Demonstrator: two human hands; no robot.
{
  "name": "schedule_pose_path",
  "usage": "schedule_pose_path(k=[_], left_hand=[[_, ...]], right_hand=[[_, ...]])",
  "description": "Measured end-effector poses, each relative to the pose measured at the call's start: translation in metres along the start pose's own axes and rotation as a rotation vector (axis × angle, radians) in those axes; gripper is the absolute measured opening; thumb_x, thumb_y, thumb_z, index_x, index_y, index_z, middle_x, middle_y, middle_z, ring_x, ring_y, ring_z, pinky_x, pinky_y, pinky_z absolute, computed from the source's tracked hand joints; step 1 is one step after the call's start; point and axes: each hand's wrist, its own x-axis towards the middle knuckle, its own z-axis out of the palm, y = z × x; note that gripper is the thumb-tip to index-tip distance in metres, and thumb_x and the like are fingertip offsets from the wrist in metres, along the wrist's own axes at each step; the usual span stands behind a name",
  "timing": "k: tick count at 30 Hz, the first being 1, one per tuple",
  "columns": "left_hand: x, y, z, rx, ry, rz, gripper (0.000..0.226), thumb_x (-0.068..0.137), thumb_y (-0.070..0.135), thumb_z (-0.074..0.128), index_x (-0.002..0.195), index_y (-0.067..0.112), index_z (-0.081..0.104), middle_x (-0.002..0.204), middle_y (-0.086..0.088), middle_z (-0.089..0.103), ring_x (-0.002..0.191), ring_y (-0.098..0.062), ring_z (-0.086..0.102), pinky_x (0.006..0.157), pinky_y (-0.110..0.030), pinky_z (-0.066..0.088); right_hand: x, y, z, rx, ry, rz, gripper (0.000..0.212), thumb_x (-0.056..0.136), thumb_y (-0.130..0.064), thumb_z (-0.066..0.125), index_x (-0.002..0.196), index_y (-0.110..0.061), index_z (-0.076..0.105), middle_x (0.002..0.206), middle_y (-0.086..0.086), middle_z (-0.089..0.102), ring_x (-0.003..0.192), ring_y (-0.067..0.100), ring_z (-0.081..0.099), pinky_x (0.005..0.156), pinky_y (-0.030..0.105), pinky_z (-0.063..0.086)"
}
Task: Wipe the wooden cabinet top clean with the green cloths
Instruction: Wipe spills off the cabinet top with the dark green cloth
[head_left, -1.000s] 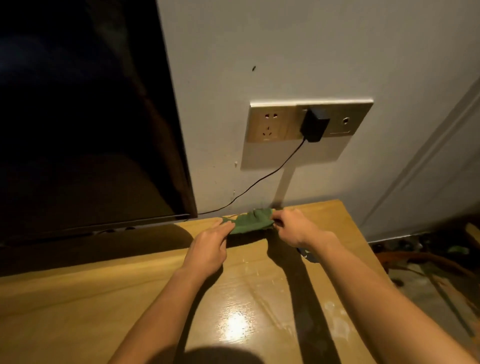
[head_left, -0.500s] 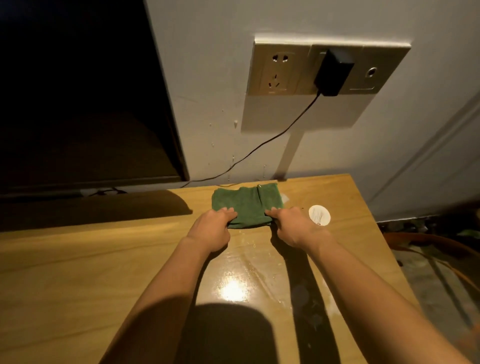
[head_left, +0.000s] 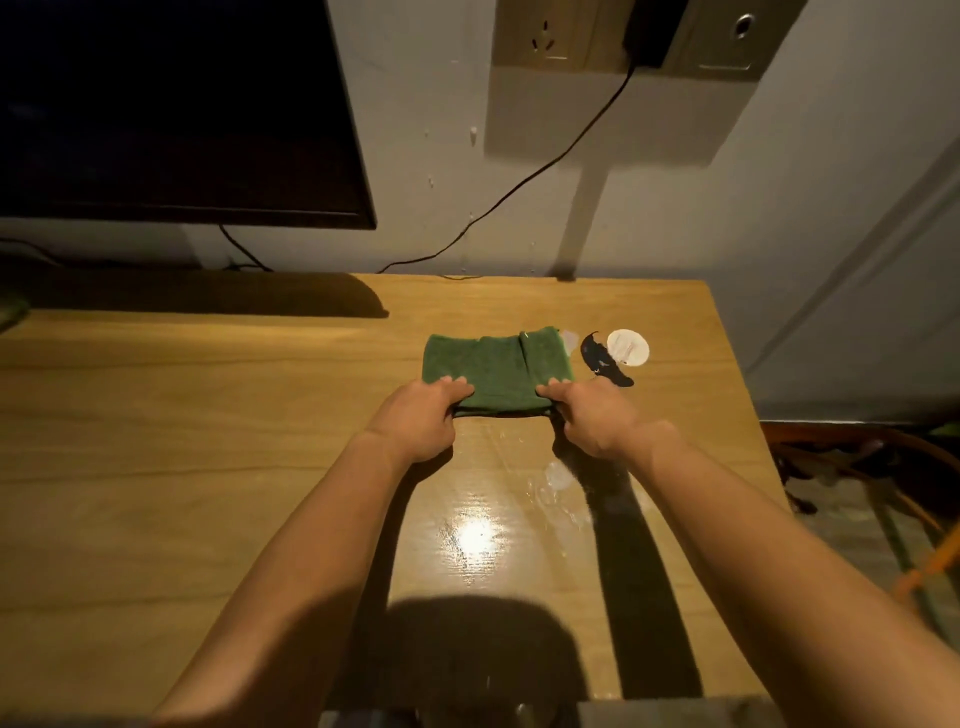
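Head, left hand (head_left: 423, 417), right hand (head_left: 594, 417) gripping cloth (head_left: 493, 365)

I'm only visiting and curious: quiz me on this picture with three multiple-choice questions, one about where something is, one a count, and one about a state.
1. Where does the white disc lie, relative to the green cloth?
A. to its left
B. to its right
C. on top of it

2. How many hands hold the green cloth?
A. none
B. one
C. two

3. How does the green cloth lie?
A. bunched into a ball
B. folded flat on the wooden cabinet top
C. hanging off the edge

Answers:
1 B: the white disc sits on the wood just past the cloth's right edge.
2 C: the left hand and the right hand each grip its near edge.
3 B: it lies as a flat rectangle with a fold line showing.
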Motion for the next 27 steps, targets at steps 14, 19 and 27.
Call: schedule_pose_path(k=[14, 19, 27], left_hand=[[-0.086, 0.032, 0.035, -0.04, -0.009, 0.026, 0.06, 0.092, 0.002, 0.046, 0.148, 0.024, 0.042, 0.155, 0.003, 0.038, 0.144, -0.016, 0.033, 0.118, -0.032, 0.027], [-0.118, 0.038, 0.044, -0.058, -0.025, 0.044, 0.062, 0.091, 0.0, 0.046, 0.148, 0.024, 0.041, 0.156, 0.004, 0.037, 0.145, -0.014, 0.03, 0.119, -0.031, 0.025], [-0.176, 0.041, 0.067, -0.064, -0.05, 0.064, 0.068, 0.088, -0.001, 0.045, 0.15, 0.026, 0.037, 0.158, 0.007, 0.033, 0.147, -0.012, 0.025, 0.119, -0.034, 0.026]], right_hand=[[-0.089, -0.008, 0.044, 0.045, -0.019, 0.003, 0.059, 0.096, -0.007, 0.048, 0.151, -0.023, 0.038, 0.157, 0.005, 0.038, 0.14, 0.028, 0.04, 0.117, 0.038, 0.03], [-0.119, -0.019, 0.065, 0.072, 0.005, 0.027, 0.059, 0.095, -0.007, 0.048, 0.151, -0.023, 0.039, 0.157, 0.006, 0.038, 0.142, 0.028, 0.038, 0.118, 0.037, 0.028], [-0.171, -0.04, 0.103, 0.034, 0.011, 0.043, 0.063, 0.095, -0.006, 0.051, 0.153, -0.021, 0.032, 0.16, 0.006, 0.029, 0.145, 0.024, 0.032, 0.118, 0.032, 0.022]])
